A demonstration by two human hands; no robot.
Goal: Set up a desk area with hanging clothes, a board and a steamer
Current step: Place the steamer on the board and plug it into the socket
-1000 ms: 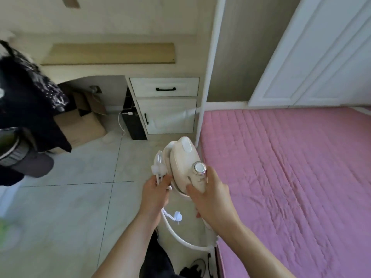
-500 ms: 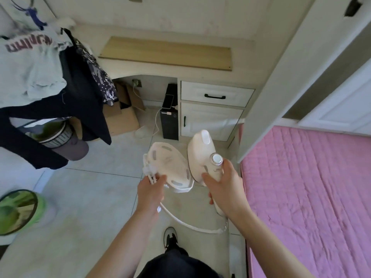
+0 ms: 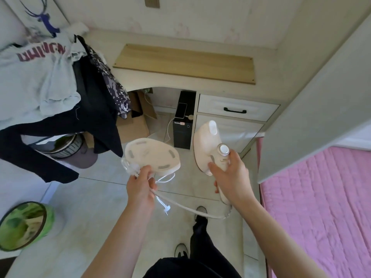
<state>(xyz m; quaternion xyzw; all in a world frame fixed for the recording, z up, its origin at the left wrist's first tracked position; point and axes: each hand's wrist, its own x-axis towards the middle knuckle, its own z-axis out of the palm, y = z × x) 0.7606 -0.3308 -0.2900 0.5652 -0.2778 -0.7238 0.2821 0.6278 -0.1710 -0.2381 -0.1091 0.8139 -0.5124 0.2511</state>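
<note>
Open tile floor (image 3: 96, 197) between clothes (image 3: 60, 93) and bed (image 3: 321, 207), desk (image 3: 200, 85) straight ahead. Right hand (image 3: 230, 175) grips the cream steamer (image 3: 206, 145) mid-air; left hand (image 3: 140, 187) pinches its base (image 3: 152, 155) and cord (image 3: 190, 207).

The board (image 3: 183, 63) lay on the counter (image 3: 267, 77), the clothes (image 3: 50, 93) hung to its left, and the bed (image 3: 321, 207) was on the right.

Tabletop (image 3: 140, 77): wooden board (image 3: 184, 63) flat on it, near back wall. Tiled floor (image 3: 96, 197): cardboard box (image 3: 132, 125), black PC tower (image 3: 183, 127) under tabletop; green basket (image 3: 24, 223) at left.
</note>
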